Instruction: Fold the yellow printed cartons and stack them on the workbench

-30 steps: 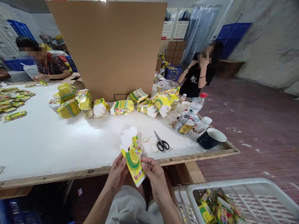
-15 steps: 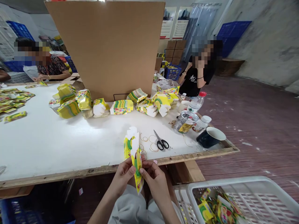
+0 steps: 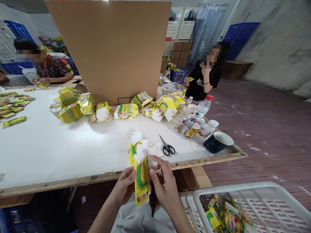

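Observation:
A small yellow and green printed carton [image 3: 142, 176], with white flaps at its top end, stands upright over my lap. My left hand [image 3: 125, 184] grips its left edge between thumb and fingers. Beside the right edge is my right hand [image 3: 165, 178], thumb and index finger apart, the tips at or very near the carton; exact contact is hard to make out. Just behind, a stack of similar flat cartons [image 3: 131, 154] lies at the table's edge, partly hidden by the held one.
Black-handled scissors [image 3: 168, 149] and several rubber bands [image 3: 159, 152] lie on the white table [image 3: 97, 145]. A dark mug [image 3: 216, 142], jars and bottles stand right. Bundled cartons [image 3: 126, 111] line a tall cardboard sheet [image 3: 109, 48]. A white basket [image 3: 267, 186] holds filled-looking cartons. Two people sit beyond.
The carton has turned so its broad printed face shows and it looks wider. My right hand's fingers have loosened and spread. The person at right has lowered one hand, holding a yellow piece.

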The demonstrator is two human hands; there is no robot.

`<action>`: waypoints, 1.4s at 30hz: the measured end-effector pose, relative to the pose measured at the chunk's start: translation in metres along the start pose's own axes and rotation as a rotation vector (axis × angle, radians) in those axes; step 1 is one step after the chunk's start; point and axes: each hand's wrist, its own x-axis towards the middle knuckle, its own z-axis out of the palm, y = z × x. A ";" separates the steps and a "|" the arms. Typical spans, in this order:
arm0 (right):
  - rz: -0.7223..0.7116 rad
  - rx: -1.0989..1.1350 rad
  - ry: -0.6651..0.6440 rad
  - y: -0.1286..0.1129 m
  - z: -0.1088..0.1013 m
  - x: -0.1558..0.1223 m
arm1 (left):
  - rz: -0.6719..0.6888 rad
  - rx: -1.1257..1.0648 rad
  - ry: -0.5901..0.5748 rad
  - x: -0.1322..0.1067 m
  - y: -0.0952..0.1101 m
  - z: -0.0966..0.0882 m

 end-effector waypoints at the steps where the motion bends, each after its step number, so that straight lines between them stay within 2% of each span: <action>1: -0.026 0.004 -0.045 -0.003 -0.001 0.004 | -0.008 -0.005 -0.012 -0.001 0.000 0.001; 4: -0.077 0.032 -0.122 -0.004 -0.003 0.012 | -0.017 -0.026 -0.026 -0.002 0.001 0.002; 8: -0.128 0.022 -0.100 0.001 -0.002 0.013 | -0.034 -0.031 -0.017 -0.004 0.003 0.001; 15: -0.127 0.012 -0.104 0.000 -0.005 0.015 | -0.080 -0.004 -0.036 -0.002 0.003 0.005; 19: -0.024 0.049 0.033 0.005 0.000 0.011 | -0.051 0.019 0.039 -0.001 0.004 0.001; 21: 0.074 0.073 0.003 0.008 0.006 0.006 | -0.026 0.056 0.086 0.000 0.003 -0.002; 24: 0.157 0.104 -0.135 0.011 0.016 -0.002 | 0.045 0.135 0.114 0.003 0.000 -0.003; 27: 0.166 0.043 -0.068 0.014 0.022 -0.006 | 0.118 0.202 0.125 0.006 -0.005 0.000; 29: 0.186 0.041 -0.025 0.016 0.022 -0.007 | 0.117 0.250 0.144 0.007 -0.007 0.002; 33: 0.258 0.213 -0.027 0.020 0.017 -0.009 | 0.183 0.383 0.187 0.002 -0.005 0.001; 36: 0.230 0.325 -0.063 0.021 0.010 -0.010 | 0.211 0.433 0.120 -0.004 0.002 -0.002; 39: 0.195 0.397 -0.186 0.021 0.002 -0.008 | 0.124 0.469 -0.008 -0.009 0.009 -0.003; 42: 0.204 0.390 -0.258 0.019 -0.006 -0.004 | 0.069 0.437 -0.084 -0.010 0.010 -0.003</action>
